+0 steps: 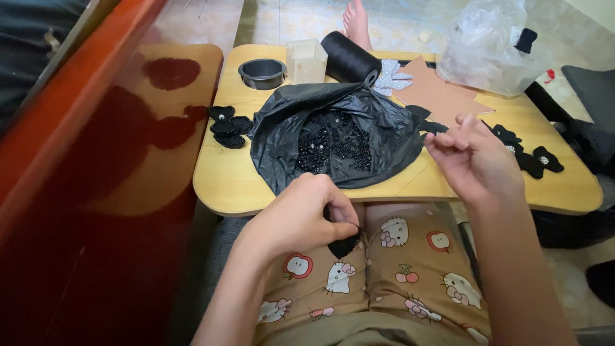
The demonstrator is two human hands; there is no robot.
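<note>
My left hand (301,218) pinches a small black fabric piece (344,246) over my lap, just below the front edge of the small wooden table (224,186). Raised over the table's right side, my right hand (471,160) has its fingertips pinched together; whether it holds a needle or thread I cannot tell. Between the hands lies an opened black plastic bag (282,128) with a heap of black beads (333,144) in it.
Black fabric bows lie at the left (227,125) and right (535,159) of the table. At the back stand a black thread spool (349,59), a dark round cup (262,72), a clear box (306,61), brown card (442,96) and a clear plastic bag (490,48). A red wooden surface (96,160) runs along the left.
</note>
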